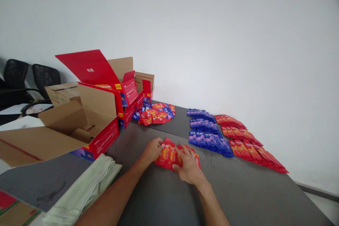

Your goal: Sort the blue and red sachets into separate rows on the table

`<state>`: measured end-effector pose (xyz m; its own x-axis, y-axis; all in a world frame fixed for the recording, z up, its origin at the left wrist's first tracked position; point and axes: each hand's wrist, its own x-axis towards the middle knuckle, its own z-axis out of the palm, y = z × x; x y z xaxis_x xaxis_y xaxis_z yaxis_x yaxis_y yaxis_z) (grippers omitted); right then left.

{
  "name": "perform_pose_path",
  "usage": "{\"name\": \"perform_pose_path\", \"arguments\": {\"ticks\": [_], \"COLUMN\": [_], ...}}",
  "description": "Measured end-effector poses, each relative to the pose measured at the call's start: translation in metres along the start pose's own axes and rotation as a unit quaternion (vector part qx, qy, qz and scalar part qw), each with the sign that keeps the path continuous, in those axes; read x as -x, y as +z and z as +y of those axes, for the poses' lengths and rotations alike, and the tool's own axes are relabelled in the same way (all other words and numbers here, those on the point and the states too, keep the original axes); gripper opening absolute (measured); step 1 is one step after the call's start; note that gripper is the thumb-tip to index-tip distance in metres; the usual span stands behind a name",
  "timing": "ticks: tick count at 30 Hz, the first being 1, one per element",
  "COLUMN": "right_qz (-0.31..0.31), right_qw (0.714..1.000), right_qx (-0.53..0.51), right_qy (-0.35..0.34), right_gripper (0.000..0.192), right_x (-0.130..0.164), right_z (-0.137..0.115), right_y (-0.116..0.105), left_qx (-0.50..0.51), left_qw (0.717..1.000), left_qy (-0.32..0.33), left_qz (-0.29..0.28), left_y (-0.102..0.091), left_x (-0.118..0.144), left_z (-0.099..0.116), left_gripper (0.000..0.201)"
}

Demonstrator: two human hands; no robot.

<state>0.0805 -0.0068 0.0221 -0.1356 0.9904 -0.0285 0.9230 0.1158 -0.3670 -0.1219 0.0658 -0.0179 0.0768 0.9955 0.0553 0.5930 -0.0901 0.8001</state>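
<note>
A short row of overlapping red sachets (pixel 166 155) with orange fruit pictures lies on the dark table in front of me. My left hand (pixel 153 151) is at the row's left end, its fingers curled and closed on the edge of the sachets. Across the right part of the row rests my right hand (pixel 189 166), fingers spread over the sachets and thumb toward the left. My right palm and fingers cover some of them.
Fanned rows of blue sachets (pixel 209 141) and red sachets (pixel 254 150) lie to the right. A mixed sachet pile (pixel 156 113) sits farther back. At left stand an open carton (pixel 106 137), stacked red boxes (pixel 129 91) and a folded pale green cloth (pixel 84 187).
</note>
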Motion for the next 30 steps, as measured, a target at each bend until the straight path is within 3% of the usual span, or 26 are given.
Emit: {"name": "perform_pose_path", "arguments": {"ticks": [3, 8, 10, 13, 16, 20, 30], "right_qz": [-0.063, -0.092, -0.095, -0.099, -0.096, -0.085, -0.094], "right_qw": [0.998, 0.995, 0.995, 0.995, 0.995, 0.996, 0.995], "right_qx": [0.004, 0.024, 0.025, 0.019, 0.006, -0.003, 0.013], "right_qy": [-0.008, 0.004, 0.002, 0.001, 0.011, 0.014, -0.014], "right_gripper": [0.078, 0.077, 0.077, 0.078, 0.089, 0.095, 0.082], "right_x": [0.002, -0.001, -0.001, -0.002, -0.003, -0.003, 0.000], "right_z": [0.002, 0.007, 0.008, 0.008, 0.009, 0.010, 0.007], "right_y": [0.002, 0.004, 0.004, 0.004, 0.004, 0.003, 0.001], "left_qx": [-0.084, -0.191, -0.201, -0.199, -0.209, -0.225, -0.206], "left_qw": [0.996, 0.981, 0.977, 0.966, 0.953, 0.951, 0.943], "left_qy": [0.016, 0.042, 0.072, 0.124, 0.148, 0.133, 0.173], "left_qz": [0.011, -0.010, -0.030, -0.113, -0.163, -0.164, -0.196], "left_y": [-0.001, -0.012, -0.018, -0.026, -0.029, -0.027, -0.026], "left_x": [0.003, 0.013, 0.020, 0.030, 0.035, 0.034, 0.032], "left_z": [0.005, 0.020, 0.026, 0.034, 0.037, 0.034, 0.033], "left_gripper": [0.017, 0.022, 0.023, 0.025, 0.040, 0.070, 0.065]}}
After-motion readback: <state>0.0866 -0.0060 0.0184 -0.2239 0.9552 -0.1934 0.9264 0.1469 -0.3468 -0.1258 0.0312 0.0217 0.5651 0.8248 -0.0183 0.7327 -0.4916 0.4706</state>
